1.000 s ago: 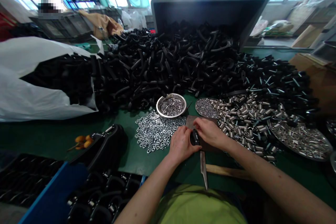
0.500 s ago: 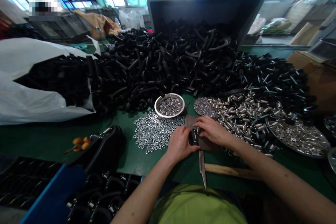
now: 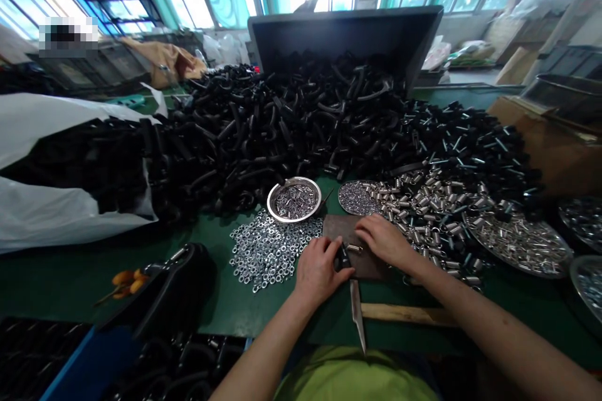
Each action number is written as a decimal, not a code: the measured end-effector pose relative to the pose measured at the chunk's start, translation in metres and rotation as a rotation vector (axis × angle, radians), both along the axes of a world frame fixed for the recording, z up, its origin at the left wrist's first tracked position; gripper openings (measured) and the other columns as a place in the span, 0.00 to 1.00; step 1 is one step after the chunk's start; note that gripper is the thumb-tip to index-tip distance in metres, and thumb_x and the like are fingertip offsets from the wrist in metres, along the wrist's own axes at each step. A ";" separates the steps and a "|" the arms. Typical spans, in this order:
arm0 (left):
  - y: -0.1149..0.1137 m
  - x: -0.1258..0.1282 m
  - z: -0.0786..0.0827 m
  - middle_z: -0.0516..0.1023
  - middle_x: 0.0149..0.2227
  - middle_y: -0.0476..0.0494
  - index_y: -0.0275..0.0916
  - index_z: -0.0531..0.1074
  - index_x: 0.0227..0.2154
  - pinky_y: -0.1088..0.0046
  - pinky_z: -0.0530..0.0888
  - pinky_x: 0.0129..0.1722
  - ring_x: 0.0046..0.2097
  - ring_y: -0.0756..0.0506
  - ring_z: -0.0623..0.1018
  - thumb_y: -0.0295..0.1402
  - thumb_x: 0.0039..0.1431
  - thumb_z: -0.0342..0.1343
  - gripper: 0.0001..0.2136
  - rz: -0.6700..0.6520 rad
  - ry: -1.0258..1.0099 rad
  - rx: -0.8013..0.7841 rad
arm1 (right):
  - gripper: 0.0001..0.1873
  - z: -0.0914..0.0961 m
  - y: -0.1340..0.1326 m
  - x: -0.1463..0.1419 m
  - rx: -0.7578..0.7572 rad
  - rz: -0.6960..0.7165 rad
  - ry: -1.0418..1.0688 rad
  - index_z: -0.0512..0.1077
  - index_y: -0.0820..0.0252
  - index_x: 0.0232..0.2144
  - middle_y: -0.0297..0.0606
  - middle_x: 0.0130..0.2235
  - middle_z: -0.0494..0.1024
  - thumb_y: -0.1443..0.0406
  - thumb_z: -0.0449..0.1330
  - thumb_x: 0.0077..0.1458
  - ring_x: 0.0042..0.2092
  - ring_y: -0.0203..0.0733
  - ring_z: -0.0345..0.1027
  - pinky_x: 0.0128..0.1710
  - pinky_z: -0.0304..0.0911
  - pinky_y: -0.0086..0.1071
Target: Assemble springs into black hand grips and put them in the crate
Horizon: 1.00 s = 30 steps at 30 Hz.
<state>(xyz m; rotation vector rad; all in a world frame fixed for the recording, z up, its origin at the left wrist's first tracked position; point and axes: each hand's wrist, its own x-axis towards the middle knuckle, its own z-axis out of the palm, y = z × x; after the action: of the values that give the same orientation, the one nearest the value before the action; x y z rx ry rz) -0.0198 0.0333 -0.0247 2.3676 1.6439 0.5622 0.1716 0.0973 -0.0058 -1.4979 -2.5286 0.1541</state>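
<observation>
My left hand [image 3: 320, 269] is closed on a small black plastic part [image 3: 345, 257], pressing it against a dark metal plate [image 3: 336, 229]. A coil spring [image 3: 354, 248] sticks out from the right side of that part. My right hand [image 3: 383, 241] is over the plate just right of the spring, its fingers bent and apart from it; nothing shows in them. Below the plate lies a hammer, its pointed metal head [image 3: 357, 313] toward me and its wooden handle [image 3: 407, 314] running right, under my right forearm.
A metal bowl of small pins [image 3: 294, 200] stands behind a spread of nuts [image 3: 266, 250]. Loose springs [image 3: 423, 200] and a tray of rivet-like pieces [image 3: 522, 241] lie right. Black parts [image 3: 282, 125] are heaped behind, before a grey bin [image 3: 343, 31]. Orange fruit [image 3: 125, 282] lies left.
My right hand has let go of the spring and drawn slightly right of it, leaving it exposed beside the black part. My left hand keeps its hold. The camera view has shifted a little.
</observation>
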 end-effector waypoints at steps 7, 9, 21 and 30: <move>0.005 0.001 0.006 0.69 0.44 0.41 0.42 0.63 0.52 0.63 0.68 0.43 0.45 0.40 0.69 0.46 0.47 0.61 0.29 -0.047 0.046 -0.031 | 0.08 -0.008 0.073 0.011 0.035 -0.245 -0.086 0.73 0.62 0.33 0.48 0.39 0.74 0.71 0.54 0.54 0.45 0.47 0.64 0.40 0.58 0.34; 0.005 0.001 0.006 0.70 0.44 0.41 0.42 0.63 0.51 0.63 0.68 0.43 0.45 0.40 0.70 0.46 0.46 0.62 0.30 -0.041 0.024 -0.046 | 0.08 -0.012 0.078 0.011 0.023 -0.261 -0.090 0.74 0.62 0.31 0.47 0.38 0.75 0.71 0.54 0.54 0.44 0.47 0.65 0.39 0.58 0.33; 0.022 -0.003 0.011 0.75 0.39 0.42 0.39 0.72 0.42 0.66 0.68 0.42 0.43 0.41 0.73 0.47 0.40 0.65 0.26 0.206 -0.522 -0.278 | 0.05 -0.014 0.087 0.031 -0.089 -0.365 0.219 0.76 0.58 0.29 0.39 0.34 0.79 0.65 0.59 0.50 0.39 0.44 0.71 0.39 0.59 0.32; 0.021 -0.014 0.023 0.72 0.29 0.46 0.36 0.71 0.34 0.76 0.71 0.22 0.27 0.50 0.73 0.50 0.48 0.58 0.20 0.435 -1.560 -1.062 | 0.09 -0.008 0.059 0.034 -0.293 -0.352 0.710 0.73 0.61 0.32 0.34 0.27 0.76 0.64 0.57 0.48 0.24 0.36 0.67 0.25 0.61 0.30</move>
<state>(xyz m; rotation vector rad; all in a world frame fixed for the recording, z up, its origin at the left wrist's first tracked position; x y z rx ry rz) -0.0340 0.0548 -0.0013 0.3898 1.0519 0.8895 0.2060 0.1560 -0.0135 -1.5863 -1.7111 0.8575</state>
